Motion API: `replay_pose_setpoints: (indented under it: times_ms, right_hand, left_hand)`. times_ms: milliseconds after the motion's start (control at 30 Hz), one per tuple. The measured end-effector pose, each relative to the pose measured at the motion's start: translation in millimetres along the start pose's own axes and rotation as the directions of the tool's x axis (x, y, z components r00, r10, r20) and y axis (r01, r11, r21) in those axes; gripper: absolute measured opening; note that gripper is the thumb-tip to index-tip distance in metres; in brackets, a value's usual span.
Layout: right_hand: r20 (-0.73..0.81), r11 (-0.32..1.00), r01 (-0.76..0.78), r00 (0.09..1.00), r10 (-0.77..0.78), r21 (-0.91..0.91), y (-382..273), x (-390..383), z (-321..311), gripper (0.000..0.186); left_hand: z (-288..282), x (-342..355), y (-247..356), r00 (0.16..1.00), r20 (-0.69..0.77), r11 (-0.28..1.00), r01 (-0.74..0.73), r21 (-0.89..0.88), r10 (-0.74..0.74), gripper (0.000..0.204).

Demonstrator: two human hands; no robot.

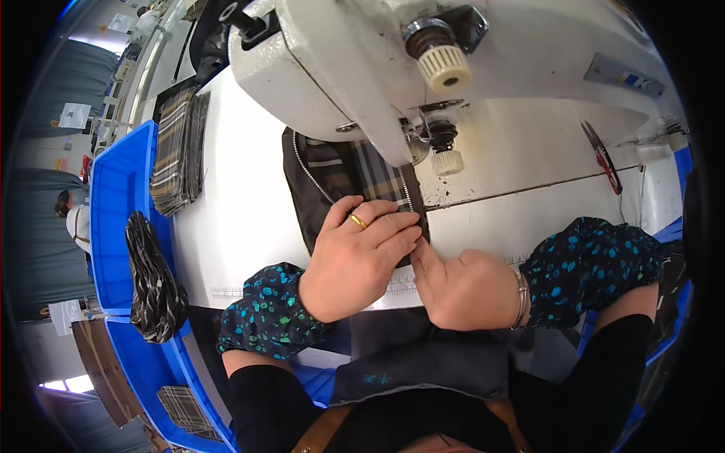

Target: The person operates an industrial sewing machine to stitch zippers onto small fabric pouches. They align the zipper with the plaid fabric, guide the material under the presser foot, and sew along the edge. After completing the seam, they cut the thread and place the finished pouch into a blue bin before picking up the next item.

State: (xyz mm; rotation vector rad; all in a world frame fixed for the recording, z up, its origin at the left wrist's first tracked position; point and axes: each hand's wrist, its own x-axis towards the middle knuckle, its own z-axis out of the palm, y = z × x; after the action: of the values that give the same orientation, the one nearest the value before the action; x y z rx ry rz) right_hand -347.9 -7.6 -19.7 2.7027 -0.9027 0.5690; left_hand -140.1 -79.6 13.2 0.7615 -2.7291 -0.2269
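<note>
A plaid fabric piece [374,170] with dark brown edging lies on the white table beneath the sewing machine [317,75]. Light-coloured zipper teeth [406,189] run along its right side, and another row curves down its left side. My left hand [355,257], with a gold ring, rests flat on the near part of the piece, fingers stretched toward the right edge. Close beside it, my right hand [464,287] pinches the piece's near right edge between thumb and forefinger. The left fingers partly cover that spot. The fabric's far end disappears under the machine head.
Stacked plaid pieces [181,155] lie at the table's left. Blue bins [113,219] stand beyond that edge, with a bundle of dark patterned cloth [153,283] over the rim. Red-handled thread snips [604,162] lie at right. A person [78,223] is in the left background.
</note>
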Motion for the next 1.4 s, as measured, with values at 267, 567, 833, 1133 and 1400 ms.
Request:
replay_pose_setpoints:
  times_ms: [267,567,833,1133,1400]
  right_hand:
    - [-0.02,0.996,0.041,0.999,-0.04,0.075,-2,-1,2,0.041]
    - [-0.056,0.999,-0.014,0.998,0.017,0.053,19,13,22,0.038]
    - [-0.088,0.997,-0.073,0.993,0.074,0.007,45,23,34,0.035]
    - [-0.062,0.995,-0.086,0.994,0.089,0.047,49,21,35,0.033]
    - [-0.066,0.996,-0.059,0.996,0.063,0.065,46,19,33,0.031]
  left_hand:
    - [3,2,1,0.999,0.018,0.999,-0.029,0.016,0.029,0.024]
    - [5,14,-21,1.0,-0.026,0.995,0.013,0.098,-0.01,0.027]
    - [18,31,-52,0.991,-0.13,0.998,0.048,0.036,-0.043,0.024]
    - [17,21,-27,0.942,-0.335,0.922,0.144,0.36,-0.016,0.029]
    - [20,21,-33,0.962,-0.272,0.969,0.08,0.234,-0.014,0.039]
